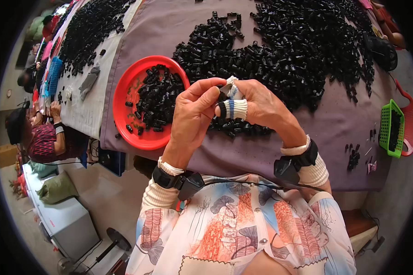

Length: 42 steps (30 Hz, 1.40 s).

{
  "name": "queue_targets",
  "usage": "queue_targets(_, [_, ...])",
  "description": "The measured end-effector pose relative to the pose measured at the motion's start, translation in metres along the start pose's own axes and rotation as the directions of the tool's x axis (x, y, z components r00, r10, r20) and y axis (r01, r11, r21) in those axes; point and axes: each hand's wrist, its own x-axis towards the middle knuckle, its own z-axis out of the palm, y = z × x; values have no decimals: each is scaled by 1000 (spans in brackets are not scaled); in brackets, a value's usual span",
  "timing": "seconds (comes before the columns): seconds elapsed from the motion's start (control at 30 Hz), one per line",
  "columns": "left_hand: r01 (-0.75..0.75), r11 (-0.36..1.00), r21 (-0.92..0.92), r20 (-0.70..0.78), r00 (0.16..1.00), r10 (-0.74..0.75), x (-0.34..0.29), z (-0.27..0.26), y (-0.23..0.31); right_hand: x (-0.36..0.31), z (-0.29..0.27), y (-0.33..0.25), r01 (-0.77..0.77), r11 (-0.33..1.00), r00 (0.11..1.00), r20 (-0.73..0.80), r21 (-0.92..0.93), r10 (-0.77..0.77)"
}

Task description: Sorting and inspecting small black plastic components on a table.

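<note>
Over the table's near side, my two hands meet around a small black plastic part [225, 89]. My left hand [192, 110] pinches it between thumb and fingertips. Closed up against it from the other side, my right hand [264, 103] wears white cloth finger covers with blue stripes; whether it grips the part or a small tool cannot be made out. Left of my hands stands a red basin [119, 121], partly filled with similar black parts. A large heap of black parts [284, 59] spreads just beyond my fingers.
A green basket [385, 130] with black parts and a red basket [411, 112] stand at the right edge. Few loose parts [353, 158] lie nearby. Across the left gap, another person [43, 140] sits at a table with a black heap [89, 36] and a blue basket [55, 69].
</note>
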Motion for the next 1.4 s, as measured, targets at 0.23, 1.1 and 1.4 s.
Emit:
queue_targets(0.23, [-33, 998, 61, 3, 999, 33, 1, 1, 1, 4, 2, 8, 82, 997, 997, -9, -9, -82])
queue_targets(1.1, [37, 996, -77, -76, 996, -43, -1, 1, -2, 1, 7, 4, 14, 990, 994, -112, 138, 2])
queue_targets(1.4, [47, 996, -79, 1, 999, -47, -4, -6, -3, 2, 5, 8, -23, 1000, 998, -57, 20, 24])
